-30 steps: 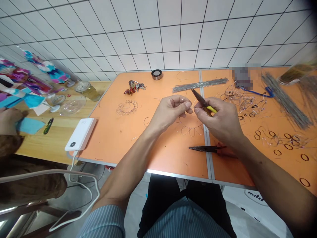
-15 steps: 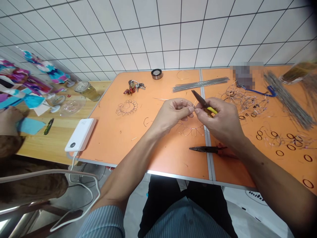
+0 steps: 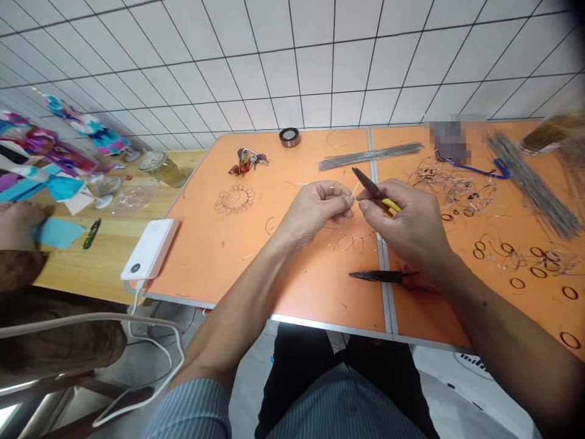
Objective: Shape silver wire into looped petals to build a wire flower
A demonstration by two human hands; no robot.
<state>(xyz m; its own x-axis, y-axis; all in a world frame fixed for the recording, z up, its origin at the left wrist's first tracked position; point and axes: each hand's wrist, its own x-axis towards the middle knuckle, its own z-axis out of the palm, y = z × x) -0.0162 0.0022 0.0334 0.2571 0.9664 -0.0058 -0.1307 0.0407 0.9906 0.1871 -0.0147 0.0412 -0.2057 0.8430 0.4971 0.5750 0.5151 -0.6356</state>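
Observation:
My left hand (image 3: 320,208) pinches a thin wire (image 3: 355,190) between thumb and fingers above the orange table (image 3: 292,286). Close beside it on the right, my right hand (image 3: 404,213) is wrapped round dark pliers with yellow grips (image 3: 368,184), their nose pointing up and left. A small gap parts the two thumbs. Below the hands lies a looped wire ring (image 3: 355,242), partly covered by them. A second flower-shaped wire ring (image 3: 234,199) rests on the left part of the table. Another pair of pliers (image 3: 377,276) lies nearer the front edge, partly under my right forearm.
Wire bundles (image 3: 370,156) (image 3: 532,183), tangled wire (image 3: 457,183) and dark rings (image 3: 539,272) lie at the back and right. Tape (image 3: 289,137), keys (image 3: 247,161) and a white power bank (image 3: 150,249) are farther left. Another person's hand (image 3: 21,222) is at the far left.
My left hand has shifted slightly left, and the thumbs have moved apart. My right hand still holds the pliers in nearly the same place.

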